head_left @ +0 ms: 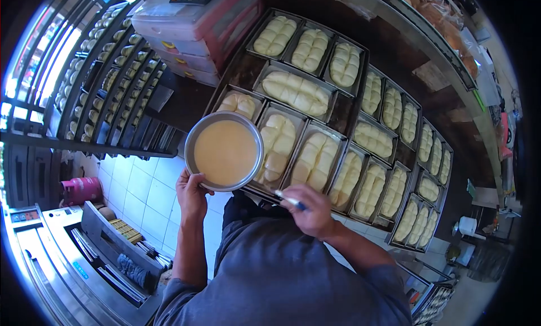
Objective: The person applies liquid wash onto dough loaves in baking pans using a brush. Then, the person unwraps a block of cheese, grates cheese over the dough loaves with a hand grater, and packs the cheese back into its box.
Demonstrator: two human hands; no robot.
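Note:
My left hand (193, 192) grips the rim of a round metal bowl (261, 151), fingers beneath and thumb over the edge. Pale orange liquid (225, 151) fills much of it. In my right hand (313, 211), somewhat blurred, is a brush (289, 199) with a dark blue handle and a light tip. The brush is close to the near edge of the dough pans. Pale dough loaves (277, 140) lie in rectangular metal pans in front of me. The nearest loaves, including a dough loaf (314, 159) right of the bowl, look glossy and wet in patches.
More pans of dough, such as a long loaf (296, 93), stand on dark trays across the table. A plastic drawer unit (191, 30) is at the back left. A tray rack (107, 83) stands left, above a pink gas cylinder (82, 190) and metal oven (62, 264).

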